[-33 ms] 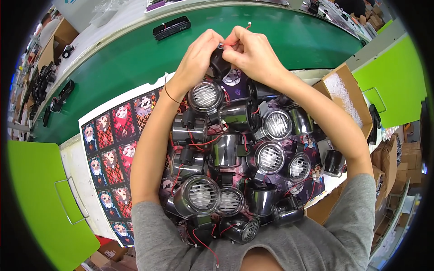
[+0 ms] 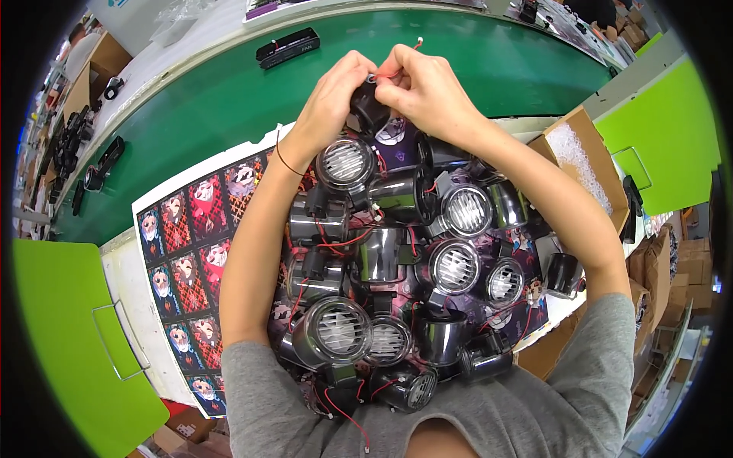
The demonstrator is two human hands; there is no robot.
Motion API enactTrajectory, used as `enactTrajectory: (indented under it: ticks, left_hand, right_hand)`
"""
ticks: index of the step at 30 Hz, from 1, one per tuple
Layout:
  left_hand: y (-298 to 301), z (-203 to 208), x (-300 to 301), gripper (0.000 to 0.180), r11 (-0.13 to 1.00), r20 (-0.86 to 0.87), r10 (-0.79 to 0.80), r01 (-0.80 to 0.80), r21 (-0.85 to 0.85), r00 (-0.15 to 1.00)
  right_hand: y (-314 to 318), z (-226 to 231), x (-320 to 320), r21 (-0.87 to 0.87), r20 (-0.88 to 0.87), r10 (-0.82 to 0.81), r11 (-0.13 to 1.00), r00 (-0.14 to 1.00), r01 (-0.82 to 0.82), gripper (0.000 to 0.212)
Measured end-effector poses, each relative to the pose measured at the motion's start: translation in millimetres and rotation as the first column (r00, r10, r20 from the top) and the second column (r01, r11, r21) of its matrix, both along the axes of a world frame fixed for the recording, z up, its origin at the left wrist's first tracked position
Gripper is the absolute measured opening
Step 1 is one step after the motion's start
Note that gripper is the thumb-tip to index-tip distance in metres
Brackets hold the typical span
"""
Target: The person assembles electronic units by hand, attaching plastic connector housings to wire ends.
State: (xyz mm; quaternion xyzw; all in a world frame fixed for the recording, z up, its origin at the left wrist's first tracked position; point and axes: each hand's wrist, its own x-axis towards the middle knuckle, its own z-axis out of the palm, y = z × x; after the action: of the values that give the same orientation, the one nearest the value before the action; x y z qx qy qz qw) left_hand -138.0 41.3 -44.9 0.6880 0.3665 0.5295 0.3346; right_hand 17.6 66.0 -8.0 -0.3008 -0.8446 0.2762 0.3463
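Above the pile, my left hand (image 2: 336,91) is closed on the side of a dark glossy cylindrical housing (image 2: 369,108). My right hand (image 2: 421,85) pinches a thin red wire (image 2: 391,75) at the housing's top end, and a small white plug (image 2: 420,42) sticks out beyond the fingers. The fingertips partly hide where wire and housing meet. Below my hands lie several similar dark cylindrical housings (image 2: 380,256), some showing round slatted grilles (image 2: 341,330). Loose red wires (image 2: 347,416) trail from many of them.
Printed sheets with cartoon figures (image 2: 185,271) lie under the pile. On the green work surface (image 2: 473,53) is a black rectangular part (image 2: 289,48). A cardboard box (image 2: 584,164) with clear bits stands at the right. Lime-green panels (image 2: 69,328) flank both sides.
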Motion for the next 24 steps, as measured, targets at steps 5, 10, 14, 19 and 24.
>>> enactTrajectory:
  ticks: [5, 10, 14, 19, 24]
  left_hand:
    - [0.4, -3.7, -1.9, 0.024, 0.998, 0.002, -0.038, 0.038, -0.056, 0.999]
    - [3.2, -5.9, -2.6, 0.023, 1.000, -0.053, -0.002, 0.001, -0.018, 0.999]
    - [2.8, -8.1, -1.3, 0.023, 0.999, -0.086, 0.049, -0.049, 0.003, 0.995]
    - [1.0, -9.2, 1.5, 0.025, 0.998, -0.040, -0.016, 0.013, -0.056, 0.999]
    - [-0.8, -7.7, 0.9, 0.024, 0.985, -0.051, -0.055, 0.046, -0.166, 0.997]
  right_hand:
    - [0.9, 2.8, -0.7, -0.171, 0.009, 0.022, 0.985, 1.000, -0.020, 0.018]
    - [1.4, 4.0, -5.9, -0.152, 0.043, -0.012, 0.988, 0.999, 0.018, 0.021]
    - [1.9, 4.7, -7.6, -0.204, 0.097, -0.068, 0.975, 0.993, 0.086, 0.023]
    - [9.8, 4.6, 6.6, -0.448, 0.041, 0.018, 0.894, 0.999, 0.002, 0.022]
    - [12.5, -0.9, 10.6, -0.452, -0.001, 0.100, 0.888, 0.995, -0.089, 0.015]
